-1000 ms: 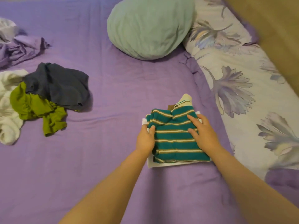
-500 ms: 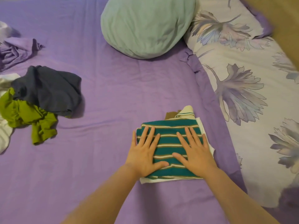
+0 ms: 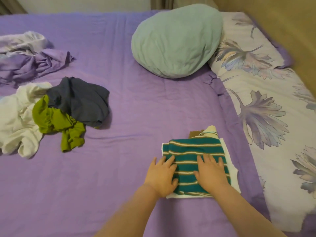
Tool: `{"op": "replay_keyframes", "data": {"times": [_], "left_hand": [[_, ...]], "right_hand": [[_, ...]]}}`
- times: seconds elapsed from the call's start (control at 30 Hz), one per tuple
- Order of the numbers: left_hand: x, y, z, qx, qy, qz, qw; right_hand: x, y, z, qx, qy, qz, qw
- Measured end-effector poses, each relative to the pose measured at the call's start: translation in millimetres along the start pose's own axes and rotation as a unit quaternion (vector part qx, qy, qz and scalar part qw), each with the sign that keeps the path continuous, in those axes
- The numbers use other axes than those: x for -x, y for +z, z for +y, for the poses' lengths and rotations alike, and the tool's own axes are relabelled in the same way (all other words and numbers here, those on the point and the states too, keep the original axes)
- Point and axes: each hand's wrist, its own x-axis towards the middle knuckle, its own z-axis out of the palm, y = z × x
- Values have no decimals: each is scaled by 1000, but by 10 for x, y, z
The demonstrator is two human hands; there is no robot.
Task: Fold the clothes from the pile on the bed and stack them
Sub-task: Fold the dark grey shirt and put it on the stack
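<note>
Shirt [image 3: 193, 156], teal with cream stripes, lies folded atop the stack. Your left hand [image 3: 162, 177] and right hand [image 3: 211, 173] press it, fingers flat and spread.

A bed [image 3: 136, 103] spread with a purple sheet is pictured. On it are seen a loose pile of white [image 3: 15, 120], olive [image 3: 56, 122] and dark grey [image 3: 82, 101] clothes, crumpled lilac fabric [image 3: 29, 65], a pale green pillow [image 3: 176, 41], a floral cover [image 3: 266, 108] and a folded stack topped by a striped teal garment [image 3: 191, 151].

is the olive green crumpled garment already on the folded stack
No, the olive green crumpled garment lies in the pile at left, apart from the teal striped folded shirt topping the stack.
</note>
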Motion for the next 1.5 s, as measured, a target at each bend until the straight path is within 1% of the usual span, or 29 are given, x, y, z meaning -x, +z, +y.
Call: {"op": "replay_keyframes", "data": {"times": [0.13,0.23,0.33,0.43,0.6,0.8,0.93,1.0,1.13,1.27,1.37,1.43,1.5], "left_hand": [[497,-147,-309,4,-26,5,1000],[871,-246,-694,-11,-47,-5,999],[1233,-360,-1136,-14,-78,-8,997],[1561,-472,-1626,1,-117,-9,993],[1979,-641,-2460,10,-159,-3,987],[2137,-789,-3378,-11,-186,14,982],[1953,-941,-3892,-42,-182,38,982],[1759,-1041,-4139,-53,-185,65,979],[1274,-1254,-4470,-61,-169,127,976],[757,-1370,-4575,-64,-127,154,978],[426,-1416,-4568,-89,-123,156,976],[297,-1441,-4577,-117,-143,144,972],[239,-1454,-4603,-150,-158,152,964]], "right_hand": [[227,-214,-536,-19,-48,12,999],[345,-333,-1059,-33,-91,31,995],[383,-471,-1594,-23,-121,21,992],[331,-610,-2161,-14,-138,15,990],[161,-844,-3052,-16,-161,27,986],[-214,-1170,-3850,2,-187,46,981],[-590,-1407,-4160,13,-190,77,979],[-822,-1516,-4245,22,-185,101,977],[-1282,-1630,-4253,17,-141,119,983],[-1587,-1588,-4144,7,-95,86,992],[-1720,-1467,-4042,-3,-73,53,996],[-1764,-1387,-3981,-18,-77,67,995],[-1799,-1356,-3928,-44,-98,95,990]]}}
